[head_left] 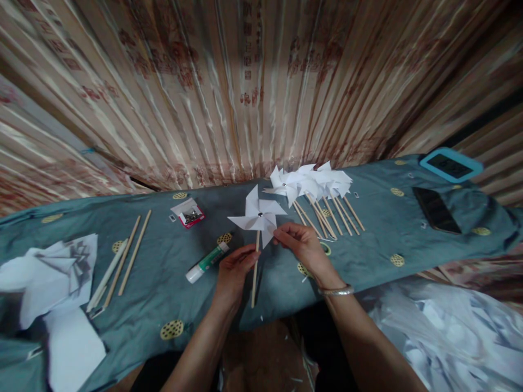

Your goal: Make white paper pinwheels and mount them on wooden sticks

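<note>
A white paper pinwheel [254,219] with a shiny pin at its centre stands upright on a wooden stick [255,277] in the middle of the view. My left hand [236,269] is closed round the stick just below the paper blades. With thumb and forefinger, my right hand [301,245] pinches the tip of the lower right blade; a bracelet circles that wrist. Left of my left hand lies a green and white glue stick [207,263]. Behind it sits a small open box [188,213] of metal pins.
Several white pinwheels [310,182] on sticks lie at the back right. Loose sticks [134,253] and white paper sheets [61,283] are on the left. A dark phone [436,209] and a blue-framed device [451,165] lie far right. Clear plastic with white paper [453,332] fills the lower right.
</note>
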Available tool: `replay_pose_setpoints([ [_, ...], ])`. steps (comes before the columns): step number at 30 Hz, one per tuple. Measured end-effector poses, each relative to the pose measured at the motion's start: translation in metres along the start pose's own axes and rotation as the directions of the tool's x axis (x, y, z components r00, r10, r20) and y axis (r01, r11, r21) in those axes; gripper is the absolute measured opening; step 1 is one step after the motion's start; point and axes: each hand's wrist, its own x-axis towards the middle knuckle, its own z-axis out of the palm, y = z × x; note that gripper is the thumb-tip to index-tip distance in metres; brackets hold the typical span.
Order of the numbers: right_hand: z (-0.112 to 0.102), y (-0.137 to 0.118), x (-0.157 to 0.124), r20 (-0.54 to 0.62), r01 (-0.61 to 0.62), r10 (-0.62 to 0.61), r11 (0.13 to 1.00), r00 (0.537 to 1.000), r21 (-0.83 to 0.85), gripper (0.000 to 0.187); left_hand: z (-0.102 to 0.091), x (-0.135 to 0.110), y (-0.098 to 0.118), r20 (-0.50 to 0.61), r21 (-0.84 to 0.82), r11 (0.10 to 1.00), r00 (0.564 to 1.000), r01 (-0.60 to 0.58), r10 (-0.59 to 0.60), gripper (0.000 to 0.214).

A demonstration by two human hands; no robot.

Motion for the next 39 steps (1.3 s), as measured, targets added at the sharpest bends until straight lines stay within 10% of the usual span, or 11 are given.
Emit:
replay_pose_setpoints([
  [39,0.0081,0.0006,-0.0055,0.077,-0.041,0.034,0.995,0.996,0.094,0.039,-0.0004,-0.0004,-0.0044,0.039,-0.066,0.998,0.999,0.009,-0.006,0.038],
])
